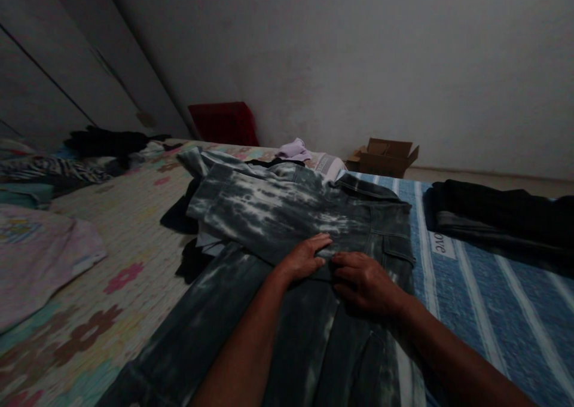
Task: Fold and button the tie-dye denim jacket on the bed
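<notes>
Lies across the lower centre, under a left hand (pixel 305 259) loosely spread and a right hand (pixel 364 280) with curled fingers, grip unclear: dark tie-dyed garment (pixel 269 207). Stretches beneath: flowered cover (pixel 134 239) at left, blue striped cover (pixel 475 299) at right. Stand beyond, by a grey wall (pixel 359 54): red object (pixel 224 123), open carton (pixel 388 156).
</notes>
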`<state>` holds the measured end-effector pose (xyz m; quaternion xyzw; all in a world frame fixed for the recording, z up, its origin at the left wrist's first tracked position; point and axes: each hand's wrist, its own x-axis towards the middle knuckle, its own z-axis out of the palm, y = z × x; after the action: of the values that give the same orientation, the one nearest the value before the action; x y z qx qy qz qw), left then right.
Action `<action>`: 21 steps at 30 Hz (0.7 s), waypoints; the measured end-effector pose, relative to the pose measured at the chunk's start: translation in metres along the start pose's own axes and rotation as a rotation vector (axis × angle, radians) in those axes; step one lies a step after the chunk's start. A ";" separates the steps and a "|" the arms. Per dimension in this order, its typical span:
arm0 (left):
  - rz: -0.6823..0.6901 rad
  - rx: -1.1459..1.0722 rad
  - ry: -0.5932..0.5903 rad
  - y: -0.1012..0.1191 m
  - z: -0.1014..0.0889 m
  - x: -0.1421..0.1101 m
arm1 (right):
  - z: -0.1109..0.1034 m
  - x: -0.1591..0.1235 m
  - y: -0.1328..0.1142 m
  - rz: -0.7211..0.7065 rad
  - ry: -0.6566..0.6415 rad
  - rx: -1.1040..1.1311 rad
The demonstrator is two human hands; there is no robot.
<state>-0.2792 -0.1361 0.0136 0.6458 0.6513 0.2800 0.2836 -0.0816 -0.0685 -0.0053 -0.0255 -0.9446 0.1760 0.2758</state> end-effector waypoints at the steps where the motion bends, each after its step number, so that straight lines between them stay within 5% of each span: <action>1: 0.006 -0.036 0.015 -0.001 0.000 0.000 | 0.001 0.000 -0.001 -0.002 -0.011 -0.014; 11: -0.058 -0.246 0.074 -0.002 -0.008 0.003 | 0.011 0.002 -0.007 -0.041 -0.028 -0.164; 21: 0.007 -0.064 0.062 -0.005 0.001 0.003 | 0.020 0.002 -0.008 -0.034 -0.048 -0.244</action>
<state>-0.2822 -0.1334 0.0089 0.6295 0.6484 0.3217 0.2827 -0.0937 -0.0825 -0.0174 -0.0387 -0.9657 0.0554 0.2507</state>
